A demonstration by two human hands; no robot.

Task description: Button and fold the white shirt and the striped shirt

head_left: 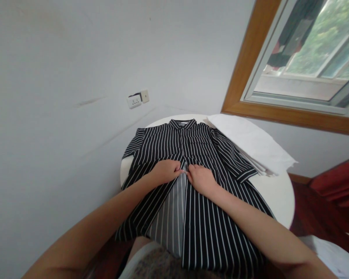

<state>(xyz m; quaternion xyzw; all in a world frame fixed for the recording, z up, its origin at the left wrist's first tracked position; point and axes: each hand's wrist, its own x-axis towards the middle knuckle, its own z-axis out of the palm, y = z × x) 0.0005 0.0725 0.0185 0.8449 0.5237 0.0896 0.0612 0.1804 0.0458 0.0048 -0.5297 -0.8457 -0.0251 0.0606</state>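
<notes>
A black shirt with white stripes [164, 141] lies front side up, its collar toward the wall and its hem hanging over the near edge of the round white table [282, 193]. Below the chest the front parts, and the grey inner side of the back shows in the gap. My left hand [166, 171] is closed on the left front edge. Opposite it, my right hand [202, 178] is closed on the other front edge, thumbs almost meeting. Any button between the fingers is too small to make out.
A stack of white sheets [250, 141] lies on the table's right side, partly under or against a sleeve. Behind are a wall with a socket [134, 101] and a wood-framed window [241, 77]. Red cloth [339, 182] hangs at the right, and something white [334, 255] stands lower right.
</notes>
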